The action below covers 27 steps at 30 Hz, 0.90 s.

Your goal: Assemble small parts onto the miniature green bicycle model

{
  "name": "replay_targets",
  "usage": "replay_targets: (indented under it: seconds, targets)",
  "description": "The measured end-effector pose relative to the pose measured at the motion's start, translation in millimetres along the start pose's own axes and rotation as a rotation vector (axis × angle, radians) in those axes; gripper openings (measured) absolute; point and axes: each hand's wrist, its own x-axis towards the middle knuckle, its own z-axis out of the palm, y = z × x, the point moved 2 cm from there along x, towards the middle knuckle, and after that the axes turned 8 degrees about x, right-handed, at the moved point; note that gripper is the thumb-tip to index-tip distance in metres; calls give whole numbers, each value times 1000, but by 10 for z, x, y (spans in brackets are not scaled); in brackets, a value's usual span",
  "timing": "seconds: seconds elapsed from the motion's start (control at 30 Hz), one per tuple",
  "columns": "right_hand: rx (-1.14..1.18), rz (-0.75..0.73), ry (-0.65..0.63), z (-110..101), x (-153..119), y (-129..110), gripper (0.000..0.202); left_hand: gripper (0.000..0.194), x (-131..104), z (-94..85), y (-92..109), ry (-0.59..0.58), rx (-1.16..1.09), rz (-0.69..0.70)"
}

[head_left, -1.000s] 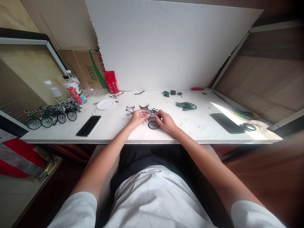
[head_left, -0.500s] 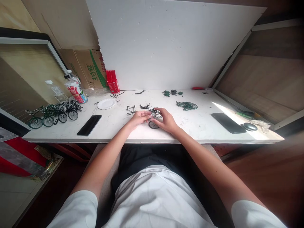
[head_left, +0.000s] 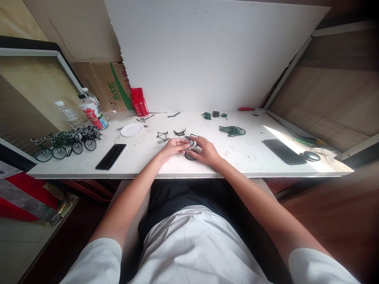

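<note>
Between my two hands is a small model bicycle (head_left: 192, 154), one dark wheel showing below my fingers. My left hand (head_left: 174, 147) pinches it from the left, thumb and fingers together. From the right, my right hand (head_left: 207, 150) curls its thumb and fingers round the same model; much of the frame is hidden by the fingers. Just left of the hands lie a dark frame piece (head_left: 162, 137) and some curved black parts (head_left: 179, 132). Farther right rests a heap of green wheel-like parts (head_left: 232, 131).
Several finished model bicycles (head_left: 65, 144) stand at the left, before some bottles (head_left: 93, 112). A phone (head_left: 111, 156), a white paper plate (head_left: 132, 129) and a red box (head_left: 139, 101) are on the left half. Green pieces (head_left: 207, 115) lie at the back; a dark slab (head_left: 284, 152) and a mouse (head_left: 311, 156) sit right.
My right hand's index finger has shifted slightly left and down over the model bicycle. Both hands stay in nearly the same place. The whole view has moved a little.
</note>
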Motion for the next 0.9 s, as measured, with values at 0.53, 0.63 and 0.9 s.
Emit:
replay_targets:
  seconds: [0.53,0.63,0.9]
  targets:
    - [34,-2,-10,-25,5,-38,62,56,-39,35,98,-69,-71,17]
    - [51,-16,-9,-30,4,-45,63,58,-60,48,148,-98,-112,3]
    - [55,-13,-18,-37,2,-48,66,51,-28,30,108,-163,-151,9]
